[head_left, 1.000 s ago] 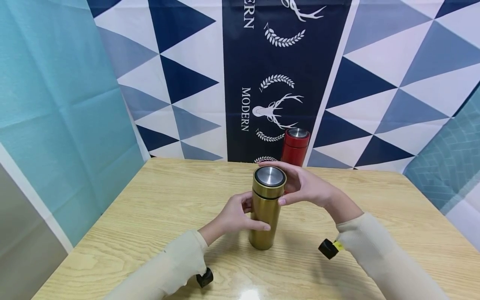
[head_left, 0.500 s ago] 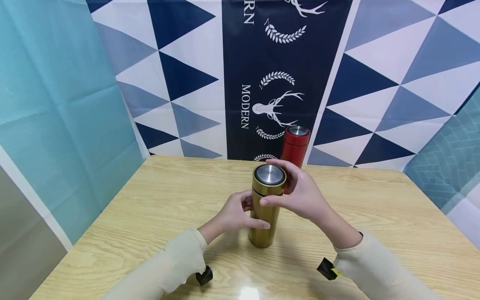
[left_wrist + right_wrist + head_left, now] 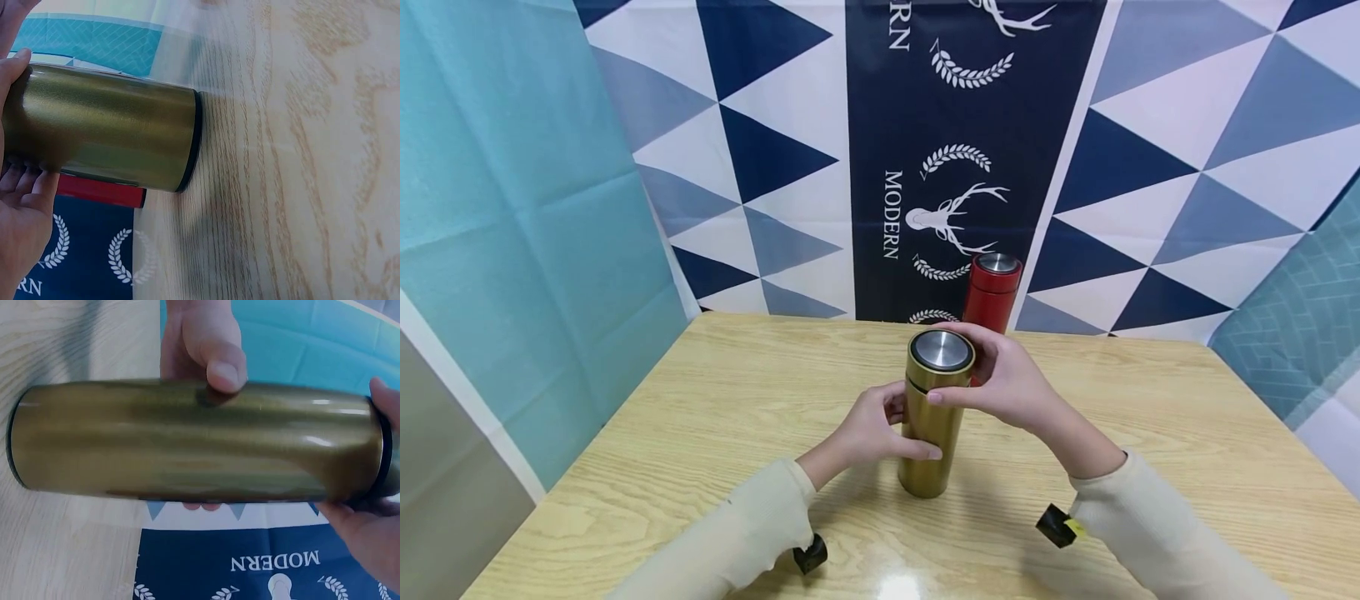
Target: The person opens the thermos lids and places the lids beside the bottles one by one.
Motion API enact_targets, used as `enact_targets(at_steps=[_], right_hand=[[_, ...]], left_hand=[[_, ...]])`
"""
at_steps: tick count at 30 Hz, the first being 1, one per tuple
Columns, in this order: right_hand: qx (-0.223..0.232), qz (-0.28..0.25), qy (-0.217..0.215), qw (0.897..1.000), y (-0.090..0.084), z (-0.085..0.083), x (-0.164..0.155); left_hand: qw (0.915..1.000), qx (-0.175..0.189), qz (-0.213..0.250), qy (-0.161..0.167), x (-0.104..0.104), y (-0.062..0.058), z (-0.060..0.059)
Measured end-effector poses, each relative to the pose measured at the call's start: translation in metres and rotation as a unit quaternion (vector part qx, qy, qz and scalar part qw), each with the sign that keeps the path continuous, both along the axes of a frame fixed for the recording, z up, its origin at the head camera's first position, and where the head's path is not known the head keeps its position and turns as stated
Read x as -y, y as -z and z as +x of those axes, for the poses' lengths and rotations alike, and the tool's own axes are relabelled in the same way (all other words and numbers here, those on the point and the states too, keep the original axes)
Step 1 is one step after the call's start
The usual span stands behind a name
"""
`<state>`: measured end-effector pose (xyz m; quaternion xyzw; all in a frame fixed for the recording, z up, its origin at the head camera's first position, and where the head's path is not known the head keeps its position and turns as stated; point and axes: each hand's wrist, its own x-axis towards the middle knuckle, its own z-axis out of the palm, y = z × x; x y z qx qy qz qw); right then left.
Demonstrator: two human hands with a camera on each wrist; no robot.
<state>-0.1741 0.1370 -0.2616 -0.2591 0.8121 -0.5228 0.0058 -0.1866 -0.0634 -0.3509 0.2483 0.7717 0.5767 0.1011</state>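
Note:
A gold thermos flask (image 3: 928, 458) with a steel-topped lid (image 3: 942, 350) stands upright on the table; a dark seam runs below the lid. My left hand (image 3: 867, 425) grips its body from the left, thumb across the front. At the top, my right hand (image 3: 1015, 385) holds the lid end from the right and behind, its thumb at the front by the seam. The right wrist view shows the flask's body (image 3: 187, 444) lying sideways in the picture, between both hands. In the left wrist view its black-edged base (image 3: 190, 140) meets the table.
A red thermos flask (image 3: 990, 304) with a steel top stands behind the gold one, partly hidden by my right hand. The wooden table (image 3: 760, 367) ends at a patterned backdrop (image 3: 782, 167). A teal cloth (image 3: 542, 233) hangs on the left.
My right thumb has come round from the flask's right side to its front, and the right wrist has dropped lower. The left hand and gold thermos flask stay in place.

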Motion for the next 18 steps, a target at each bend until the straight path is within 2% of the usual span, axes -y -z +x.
enact_targets(at_steps=[9, 18], right_hand=[[0.003, -0.009, -0.062, 0.998, 0.000, -0.008, -0.006], [-0.010, -0.009, -0.136, 0.991, 0.000, -0.022, -0.013]], left_hand=[[1.0000, 0.002, 0.000, -0.003, 0.000, 0.001, 0.000], [1.0000, 0.005, -0.005, -0.005, -0.001, 0.001, -0.001]])
